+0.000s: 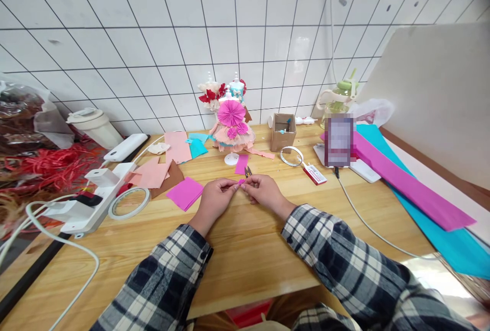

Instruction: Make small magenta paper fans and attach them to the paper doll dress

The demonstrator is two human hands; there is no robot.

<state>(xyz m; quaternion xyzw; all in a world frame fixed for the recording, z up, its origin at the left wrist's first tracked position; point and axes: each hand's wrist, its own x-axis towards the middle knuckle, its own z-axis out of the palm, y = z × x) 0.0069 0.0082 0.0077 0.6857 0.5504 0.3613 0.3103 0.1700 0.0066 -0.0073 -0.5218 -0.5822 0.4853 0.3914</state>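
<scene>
1. My left hand (219, 193) and right hand (264, 191) pinch a pink scrap (242, 182) between them, near centre.
2. Snips (248, 171) jut from my right hand.
3. Just beyond lie a strip (241, 163) and disc (231, 159); farther, doll (230, 114) and box (282, 142).
4. Left: sheets (186, 193), tape (123, 216).
5. Right: phone (339, 142).

1 small magenta paper piece (241, 182) sits pinched between the left hand (218, 195) and right hand (264, 190); pointed snips (248, 171) jut forward from the right hand.

Magenta ppr (241, 181) btwn both hands (216, 195)
</scene>
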